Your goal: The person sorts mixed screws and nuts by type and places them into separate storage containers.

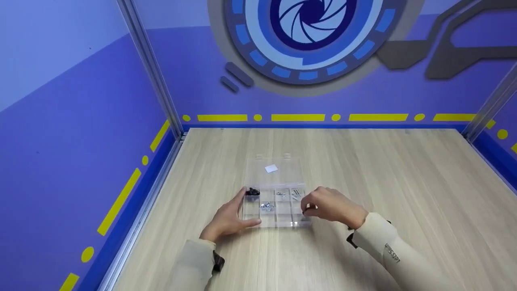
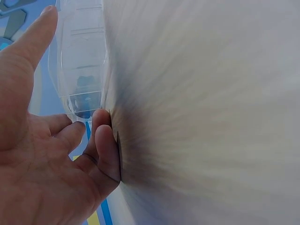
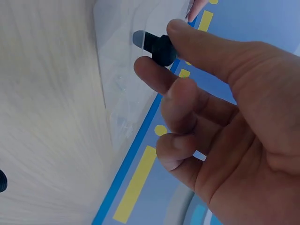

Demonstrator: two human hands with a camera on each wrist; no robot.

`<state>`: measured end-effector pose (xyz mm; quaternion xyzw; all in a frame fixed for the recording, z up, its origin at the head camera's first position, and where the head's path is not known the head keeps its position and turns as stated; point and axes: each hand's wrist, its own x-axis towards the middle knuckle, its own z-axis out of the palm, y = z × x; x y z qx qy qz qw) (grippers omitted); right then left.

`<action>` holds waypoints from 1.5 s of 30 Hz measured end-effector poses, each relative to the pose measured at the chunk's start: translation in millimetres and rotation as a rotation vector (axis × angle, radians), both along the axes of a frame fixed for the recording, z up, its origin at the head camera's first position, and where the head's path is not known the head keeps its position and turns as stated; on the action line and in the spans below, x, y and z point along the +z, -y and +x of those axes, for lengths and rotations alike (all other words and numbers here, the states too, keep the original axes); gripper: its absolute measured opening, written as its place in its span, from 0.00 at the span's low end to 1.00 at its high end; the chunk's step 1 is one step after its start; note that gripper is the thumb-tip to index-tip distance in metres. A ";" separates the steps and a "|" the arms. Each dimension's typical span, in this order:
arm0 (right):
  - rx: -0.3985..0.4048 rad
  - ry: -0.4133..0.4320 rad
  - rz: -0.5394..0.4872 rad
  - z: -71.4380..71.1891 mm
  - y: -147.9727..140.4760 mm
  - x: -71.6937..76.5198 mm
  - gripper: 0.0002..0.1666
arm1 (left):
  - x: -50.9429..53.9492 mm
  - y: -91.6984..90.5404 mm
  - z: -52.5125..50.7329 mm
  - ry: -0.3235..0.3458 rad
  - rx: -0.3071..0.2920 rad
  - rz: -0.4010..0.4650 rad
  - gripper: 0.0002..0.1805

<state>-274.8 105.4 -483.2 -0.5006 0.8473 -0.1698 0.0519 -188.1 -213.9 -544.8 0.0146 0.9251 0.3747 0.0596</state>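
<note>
A clear plastic compartment box (image 1: 284, 218) lies on the table with its lid (image 1: 258, 171) folded back. Black parts (image 1: 253, 191) fill its far-left compartment; small silver pieces (image 1: 266, 206) and silver screws (image 1: 296, 194) lie in others. My left hand (image 1: 227, 218) spreads along the box's left end, thumb extended over the near rim; in the left wrist view its other fingers curl loosely by the corner. At the box's right side, my right hand (image 1: 329, 204) pinches a black bolt (image 3: 163, 50) between thumb and index finger, its shaft pointing away from the thumb.
The wooden table (image 1: 383, 169) extends around the box. Blue and purple walls (image 1: 181, 72) with metal corner posts (image 1: 151, 60) enclose the left, back and right. A small white label (image 1: 271, 168) sits on the lid. A dark ridged object (image 3: 3, 181) shows at the right wrist view's edge.
</note>
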 end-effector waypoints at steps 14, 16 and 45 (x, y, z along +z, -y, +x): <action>0.060 0.023 -0.007 2.5 9.6 -9.3 0.06 | 0.9 -0.6 0.5 -0.007 0.000 -0.006 0.64; 0.063 0.024 -0.002 2.9 9.5 -10.8 0.06 | 0.9 -0.8 0.4 -0.006 0.001 -0.009 0.65; 0.061 0.035 -0.053 7.5 6.3 -23.0 0.06 | 0.3 0.8 1.3 -0.012 -0.009 0.008 0.65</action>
